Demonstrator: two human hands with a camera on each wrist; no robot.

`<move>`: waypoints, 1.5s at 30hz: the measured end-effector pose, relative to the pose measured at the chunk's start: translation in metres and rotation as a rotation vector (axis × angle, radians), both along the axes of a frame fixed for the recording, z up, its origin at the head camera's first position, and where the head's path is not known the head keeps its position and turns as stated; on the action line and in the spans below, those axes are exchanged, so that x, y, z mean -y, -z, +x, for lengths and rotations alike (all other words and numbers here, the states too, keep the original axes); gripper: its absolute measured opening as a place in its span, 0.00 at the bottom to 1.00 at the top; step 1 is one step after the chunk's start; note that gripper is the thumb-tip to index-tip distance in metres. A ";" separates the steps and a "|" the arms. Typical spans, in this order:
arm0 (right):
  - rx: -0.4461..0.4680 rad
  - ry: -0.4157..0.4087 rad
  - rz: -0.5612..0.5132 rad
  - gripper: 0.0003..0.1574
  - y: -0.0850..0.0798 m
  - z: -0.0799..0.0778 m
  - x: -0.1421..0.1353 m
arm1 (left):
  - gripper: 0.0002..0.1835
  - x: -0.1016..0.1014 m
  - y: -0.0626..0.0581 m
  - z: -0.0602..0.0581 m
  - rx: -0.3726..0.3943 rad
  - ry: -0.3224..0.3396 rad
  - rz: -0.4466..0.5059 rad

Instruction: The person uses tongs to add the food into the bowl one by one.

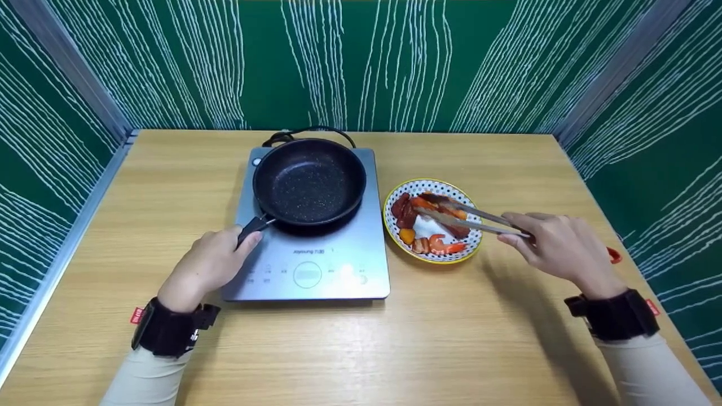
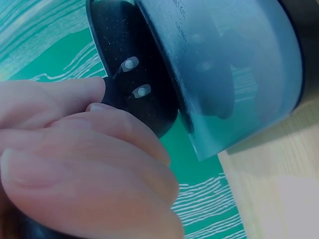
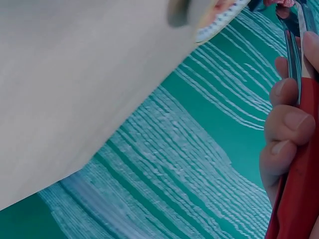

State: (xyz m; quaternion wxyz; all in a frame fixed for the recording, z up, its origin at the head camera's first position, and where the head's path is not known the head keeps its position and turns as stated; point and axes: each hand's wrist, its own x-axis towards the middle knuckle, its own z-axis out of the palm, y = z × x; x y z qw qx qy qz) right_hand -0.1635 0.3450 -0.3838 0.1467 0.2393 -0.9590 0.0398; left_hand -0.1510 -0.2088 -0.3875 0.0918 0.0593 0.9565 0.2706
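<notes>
My left hand (image 1: 211, 259) grips the black handle (image 1: 252, 228) of a dark speckled frying pan (image 1: 310, 183). The pan sits on a silver induction cooker (image 1: 338, 273), its inside bare. In the left wrist view, curled fingers (image 2: 99, 159) wrap the handle near two rivets. My right hand (image 1: 564, 248) holds metal tongs (image 1: 485, 225) with a red handle (image 3: 301, 169). Their tips reach over a dotted, yellow-rimmed plate (image 1: 431, 258), right at the reddish-brown meat pieces. Also on the plate are a shrimp (image 1: 445, 246), an orange-yellow piece (image 1: 406, 235) and a small brown chunk (image 1: 421, 245).
The cooker and plate stand side by side on a wooden table (image 1: 451, 321). A black cord (image 1: 327, 128) loops behind the cooker. Green walls with white streaks (image 1: 395, 67) enclose the table's back and sides.
</notes>
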 end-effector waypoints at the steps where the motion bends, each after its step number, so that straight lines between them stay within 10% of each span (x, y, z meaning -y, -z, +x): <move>1: -0.015 -0.006 -0.004 0.26 -0.003 -0.002 0.005 | 0.24 0.000 0.000 0.000 0.002 0.001 -0.001; 15: -0.128 -0.125 -0.029 0.25 -0.042 -0.053 0.107 | 0.23 -0.001 0.000 0.002 -0.012 0.005 -0.001; 30: 0.048 -0.063 0.083 0.23 -0.024 -0.113 0.185 | 0.23 0.000 -0.001 0.002 -0.003 -0.006 0.000; 45: -0.004 -0.126 0.156 0.23 -0.020 -0.139 0.220 | 0.23 -0.001 -0.002 0.002 -0.003 -0.009 -0.007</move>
